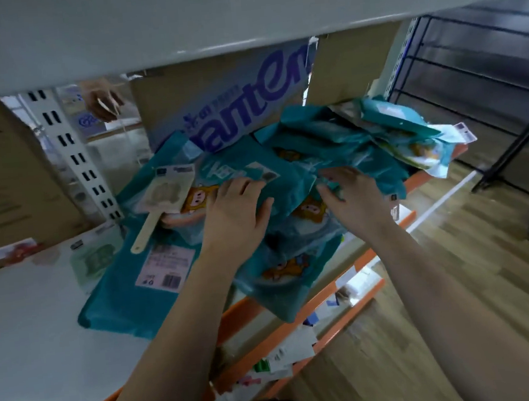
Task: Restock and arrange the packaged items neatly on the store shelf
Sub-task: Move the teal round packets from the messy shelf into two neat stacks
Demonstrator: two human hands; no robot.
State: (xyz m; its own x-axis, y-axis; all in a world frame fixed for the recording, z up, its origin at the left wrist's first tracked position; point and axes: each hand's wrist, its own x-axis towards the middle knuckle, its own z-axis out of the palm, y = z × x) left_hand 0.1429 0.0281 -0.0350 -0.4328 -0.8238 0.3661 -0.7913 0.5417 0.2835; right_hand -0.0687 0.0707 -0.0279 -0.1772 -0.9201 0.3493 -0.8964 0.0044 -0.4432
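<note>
Fingers [242, 186] of the left hand [232, 216] lie straight on the teal packages [289, 272]; the right hand [357, 204] touches them loosely, gripping nothing. Packages lie heaped untidily in front of the cardboard box [224, 97], so most arranging seems left.

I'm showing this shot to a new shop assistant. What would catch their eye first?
A messy heap of teal packets sprawls on the white shelf, some overhanging its orange front edge. The left hand and right hand both rest on it. Behind stands a cardboard box with large purple lettering.
</note>
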